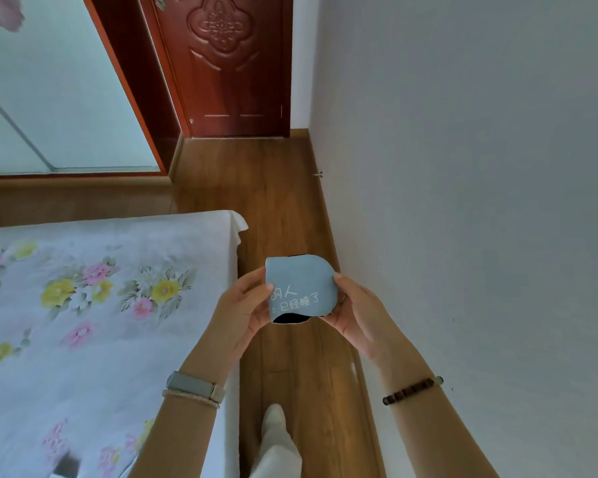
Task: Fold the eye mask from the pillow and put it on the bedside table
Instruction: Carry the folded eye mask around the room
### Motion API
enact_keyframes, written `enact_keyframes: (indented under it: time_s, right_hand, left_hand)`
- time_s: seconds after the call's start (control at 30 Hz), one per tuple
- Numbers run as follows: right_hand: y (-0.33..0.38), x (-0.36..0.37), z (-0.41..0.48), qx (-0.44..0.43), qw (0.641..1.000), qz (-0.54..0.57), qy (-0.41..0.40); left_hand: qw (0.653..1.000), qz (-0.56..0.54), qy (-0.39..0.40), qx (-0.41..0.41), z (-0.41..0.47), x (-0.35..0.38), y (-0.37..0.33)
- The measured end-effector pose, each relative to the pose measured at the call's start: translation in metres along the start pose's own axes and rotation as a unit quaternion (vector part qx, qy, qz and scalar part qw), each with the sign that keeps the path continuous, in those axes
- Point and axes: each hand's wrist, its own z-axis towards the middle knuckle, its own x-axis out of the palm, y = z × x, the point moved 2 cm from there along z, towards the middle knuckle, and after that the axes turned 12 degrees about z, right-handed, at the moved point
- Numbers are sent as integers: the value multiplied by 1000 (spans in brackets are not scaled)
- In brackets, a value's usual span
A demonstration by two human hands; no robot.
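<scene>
You stand between a floral-sheeted bed (94, 305) and a white wall (480, 201), holding a folded eye mask.

Your left hand (242, 315) and right hand (356, 312) pinch opposite sides of the blue eye mask (299, 288), doubled over, above the wooden floor (290, 208).

We hold the folded blue eye mask (299, 291) with our left hand (242, 312) and right hand (354, 313), above the wood floor (283, 201) beside the bed (94, 288).

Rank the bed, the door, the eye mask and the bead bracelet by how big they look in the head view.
1. Bed
2. Door, partly cut off at the top
3. Eye mask, enlarged by nearness to the camera
4. Bead bracelet
</scene>
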Motion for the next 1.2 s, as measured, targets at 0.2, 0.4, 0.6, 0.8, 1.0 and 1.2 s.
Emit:
enact_keyframes:
  time_s: [0.2,0.4,0.6,0.8,1.0,1.2]
  right_hand:
    - [25,52,78,0,1000,8,24]
    - [52,86,145,4,999,-1,37]
    - [82,113,225,24,998,-17,49]
    - [126,144,318,43,996,-26,74]
    - [173,173,406,81,992,-35,86]
    - [210,201,479,110,987,-54,100]
  left_hand:
    - [1000,7,-2,3,77,-31,-49]
    - [1000,9,-18,9,142,-48,-78]
    - [999,22,-43,3,217,-60,-96]
    - [997,16,-79,5,308,-68,-123]
    - [995,27,-100,16,397,-68,-157]
    - [993,9,-117,8,467,-73,-183]
